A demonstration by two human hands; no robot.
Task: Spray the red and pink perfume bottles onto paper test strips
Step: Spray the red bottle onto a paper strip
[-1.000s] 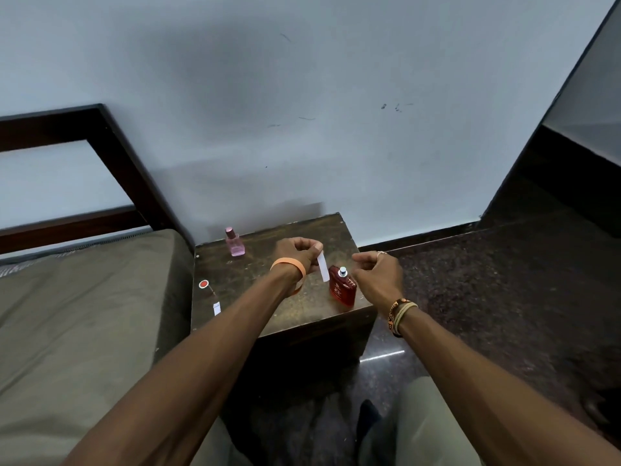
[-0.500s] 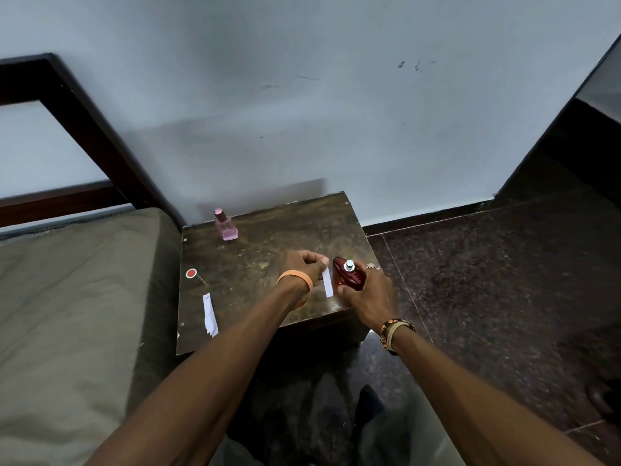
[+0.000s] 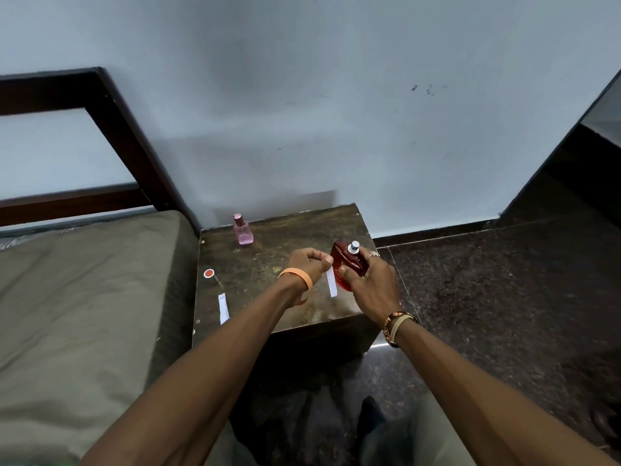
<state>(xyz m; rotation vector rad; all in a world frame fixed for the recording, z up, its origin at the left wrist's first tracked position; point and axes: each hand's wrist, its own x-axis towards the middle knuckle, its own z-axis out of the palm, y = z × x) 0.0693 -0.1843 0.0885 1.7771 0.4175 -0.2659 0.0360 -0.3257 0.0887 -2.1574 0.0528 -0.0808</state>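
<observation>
A pale wall (image 3: 336, 112) is filling the upper part of the view, and a bed with an olive-grey mattress (image 3: 84, 314) and a dark wooden headboard (image 3: 111, 129) is lying along the left. Dark speckled floor (image 3: 504, 297) is spreading out to the right, open and bare beside the table. A small dark wooden bedside table (image 3: 268, 257) is standing between the bed and that floor, its back edge against the wall and its left edge just beside the mattress. The right hand (image 3: 373, 284) is gripping the red perfume bottle (image 3: 347, 264), fingers wrapped around its body, the silver nozzle pointing up and the bottle tilted, over the table's right edge. The left hand (image 3: 309, 260), an orange band on its wrist, is pinching a white paper test strip (image 3: 332, 280) between thumb and fingers, the strip hanging down just beside the red bottle. The pink perfume bottle (image 3: 242, 230) is standing upright near the table's back left corner, well apart from the hands. A second paper strip (image 3: 223, 308) is lying near the front left edge, and a small red cap (image 3: 209, 273) is sitting just beyond it. No label or writing is readable on either bottle.
</observation>
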